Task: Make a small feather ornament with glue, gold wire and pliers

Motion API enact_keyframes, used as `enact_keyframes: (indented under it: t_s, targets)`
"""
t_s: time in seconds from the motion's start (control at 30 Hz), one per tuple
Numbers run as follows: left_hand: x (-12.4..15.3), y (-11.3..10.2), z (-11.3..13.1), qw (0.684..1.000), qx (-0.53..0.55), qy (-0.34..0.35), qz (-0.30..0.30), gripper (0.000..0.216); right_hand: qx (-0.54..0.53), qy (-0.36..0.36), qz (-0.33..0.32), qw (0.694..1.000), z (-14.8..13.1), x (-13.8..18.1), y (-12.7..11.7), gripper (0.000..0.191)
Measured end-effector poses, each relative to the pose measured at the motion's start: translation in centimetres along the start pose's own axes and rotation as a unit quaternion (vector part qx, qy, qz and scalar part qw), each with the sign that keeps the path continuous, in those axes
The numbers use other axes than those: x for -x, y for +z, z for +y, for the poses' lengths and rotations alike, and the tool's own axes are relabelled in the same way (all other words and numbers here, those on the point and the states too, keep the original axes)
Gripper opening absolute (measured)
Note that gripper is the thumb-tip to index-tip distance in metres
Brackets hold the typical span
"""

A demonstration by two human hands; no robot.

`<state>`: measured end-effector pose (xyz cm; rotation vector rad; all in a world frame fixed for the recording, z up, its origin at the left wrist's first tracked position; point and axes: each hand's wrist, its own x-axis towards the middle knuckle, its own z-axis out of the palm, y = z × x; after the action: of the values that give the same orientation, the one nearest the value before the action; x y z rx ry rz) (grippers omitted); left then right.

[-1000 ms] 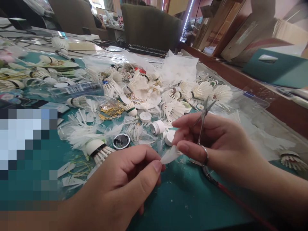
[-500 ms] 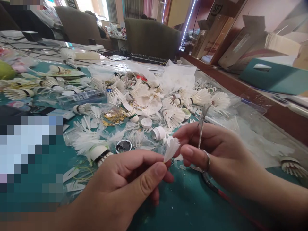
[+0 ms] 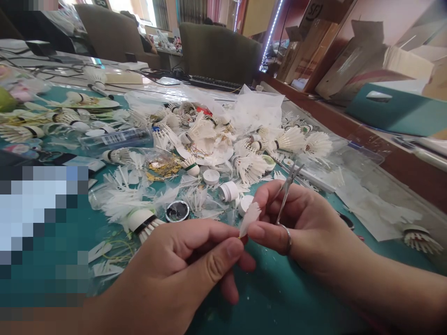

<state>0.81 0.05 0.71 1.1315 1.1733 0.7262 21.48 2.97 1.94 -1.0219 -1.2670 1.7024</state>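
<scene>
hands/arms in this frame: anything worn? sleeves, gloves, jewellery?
Both bare: no gloves, no sleeves in view on either forearm. Left hand has short, unpainted nails and nothing worn. No ring, watch or bracelet shows on the right hand; the metal loop at its finger is a scissor handle.

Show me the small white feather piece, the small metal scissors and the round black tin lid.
small white feather piece (image 3: 250,217), head view, middle of vane
small metal scissors (image 3: 287,188), head view, blades
round black tin lid (image 3: 177,211), head view, centre

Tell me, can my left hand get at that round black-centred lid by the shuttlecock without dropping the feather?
Probably not: the left hand pinches the feather, though the lid lies uncovered just beyond it.
</scene>
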Motion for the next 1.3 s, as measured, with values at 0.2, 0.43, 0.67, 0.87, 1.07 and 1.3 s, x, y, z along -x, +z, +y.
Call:
enact_keyframes:
  t_s: [0.2, 0.43, 0.67, 0.87, 1.07, 1.3]
  targets:
    - [-0.4, -0.6, -0.9, 0.999, -0.011, 0.013, -0.046, 0.030, -0.025, -0.020, -0.022, 0.999, 0.3, 0.0, -0.2, 0.042]
    - [-0.5, -0.6, -1.1, 0.998, 0.001, 0.011, -0.057, 0.031, 0.034, -0.044, -0.018, 0.998, 0.5, 0.0, -0.5, 0.040]
    - [-0.5, -0.8, -1.5, 0.997, 0.005, 0.026, -0.075, 0.032, 0.075, -0.057, -0.005, 0.996, 0.2, 0.0, -0.4, 0.038]
    - [-0.6, -1.1, -1.8, 0.995, -0.011, 0.059, -0.085, 0.030, 0.058, -0.020, -0.054, 0.997, 0.5, 0.4, -0.7, 0.041]
    - [-0.3, -0.5, -0.6, 0.998, -0.044, 0.020, -0.031, 0.029, 0.048, -0.053, 0.000, 0.997, 0.0, 0.3, -0.7, 0.036]
    - [-0.1, -0.2, -0.5, 0.999, -0.046, 0.013, -0.024, 0.024, 0.065, -0.071, 0.021, 0.995, 0.2, -0.1, -0.7, 0.035]
